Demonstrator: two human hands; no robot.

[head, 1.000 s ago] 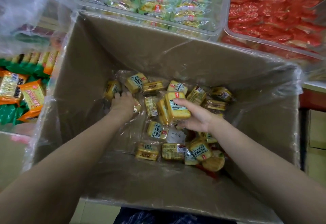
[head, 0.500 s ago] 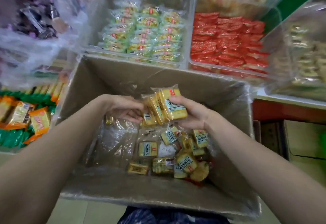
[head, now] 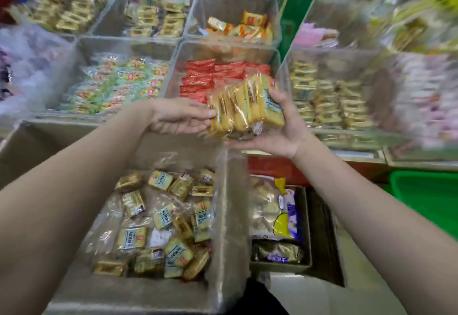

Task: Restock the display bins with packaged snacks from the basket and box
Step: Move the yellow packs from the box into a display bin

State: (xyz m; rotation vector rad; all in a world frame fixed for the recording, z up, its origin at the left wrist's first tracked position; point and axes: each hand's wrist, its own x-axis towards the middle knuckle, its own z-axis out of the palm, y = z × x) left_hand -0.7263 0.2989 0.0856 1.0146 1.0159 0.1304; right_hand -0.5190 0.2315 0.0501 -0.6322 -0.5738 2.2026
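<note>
Right hand (head: 277, 129) clutched a stack of yellow snack packs (head: 244, 109) above the bins, left hand (head: 182, 116) flat-fingered against its end; plenty more packs (head: 163, 220) lay in the box (head: 223, 215), so restocking looked far from finished

Both forearms are bare and extend forward from the lower corners of the view, converging toward the centre. The left hand (head: 181, 116) is turned palm inward, fingers straight and together, fingertips pressing the left end of a stack of snack packets (head: 244, 106). The right hand (head: 277, 129) is palm up beneath the stack, thumb raised along its right end, fingers curled under it, wrist bent back.
</note>
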